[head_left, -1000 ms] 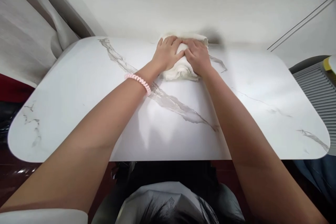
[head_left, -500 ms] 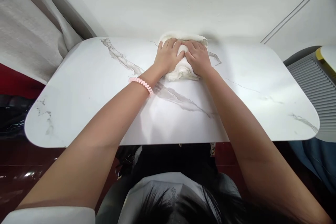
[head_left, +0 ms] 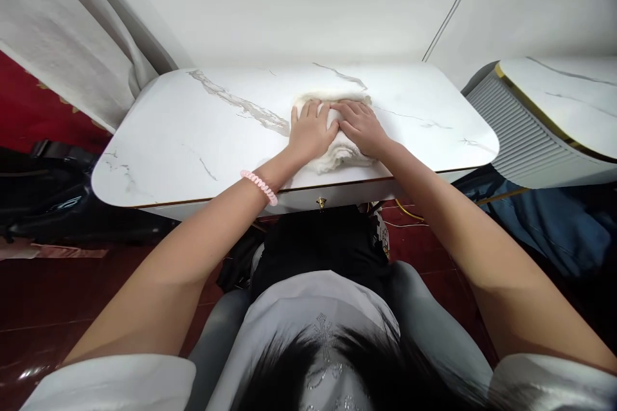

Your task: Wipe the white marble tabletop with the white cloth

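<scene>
A folded white towel point(head_left: 343, 153) lies on a white marble-patterned tabletop point(head_left: 193, 148), near its front edge. My left hand point(head_left: 312, 131) rests flat on the towel's left half, its fingers stretched out and slightly spread. On the right half lies my right hand point(head_left: 361, 127), palm down with fingers extended. The two thumbs come close together over the middle of the towel. Both hands press from above, not wrapped round it. A pink coiled band point(head_left: 260, 187) circles my left wrist.
A drawer front with a small gold knob point(head_left: 321, 203) sits under the tabletop edge. A ribbed cabinet point(head_left: 511, 122) with gold trim stands to the right. White curtain point(head_left: 81, 32) hangs at the left, and a white wall point(head_left: 299, 6) rises behind.
Both hands and the towel have moved back across the tabletop, from its rear edge toward its front edge. The view has shifted, showing the drawer knob and more of the right cabinet.
</scene>
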The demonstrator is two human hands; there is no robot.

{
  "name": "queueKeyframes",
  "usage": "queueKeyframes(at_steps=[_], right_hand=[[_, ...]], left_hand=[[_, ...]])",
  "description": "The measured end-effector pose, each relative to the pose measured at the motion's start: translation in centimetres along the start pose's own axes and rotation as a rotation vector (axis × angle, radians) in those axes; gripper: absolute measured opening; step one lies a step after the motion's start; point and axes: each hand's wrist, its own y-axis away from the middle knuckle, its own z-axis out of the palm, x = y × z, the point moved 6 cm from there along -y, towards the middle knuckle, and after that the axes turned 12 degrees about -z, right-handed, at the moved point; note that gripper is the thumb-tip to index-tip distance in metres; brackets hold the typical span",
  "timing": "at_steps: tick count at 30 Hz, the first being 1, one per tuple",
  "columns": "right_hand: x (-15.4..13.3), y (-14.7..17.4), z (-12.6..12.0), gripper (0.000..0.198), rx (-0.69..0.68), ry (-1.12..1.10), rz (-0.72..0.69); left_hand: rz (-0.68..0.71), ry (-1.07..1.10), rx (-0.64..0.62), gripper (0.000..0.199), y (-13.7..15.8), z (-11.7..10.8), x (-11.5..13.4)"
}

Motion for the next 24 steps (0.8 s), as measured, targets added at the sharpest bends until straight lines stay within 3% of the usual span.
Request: queueKeyframes(at_steps=[6,11,17,24], right_hand=[[-1.0,3.4,-1.9,0.042,0.005,-0.089,0.062],[0.1,2.0,-2.3,0.035,0.048,-0.086,0.162],[2.8,-0.2,-0.8,0.035,0.125,-0.063,0.205],[7.1,-2.9,-1.2,0.034,0.122,-0.008,0.212]], left_hand=[[-0.019,-0.027,-0.011,0.054,3.4,0.2,2.3],[-0.025,-0.011,-0.018,0.052,3.3,0.4,3.0],[-0.012,0.011,-0.052,0.051,0.2,0.8,3.3],[0.018,0.057,-0.047,0.053,-5.9,2.1,3.9]])
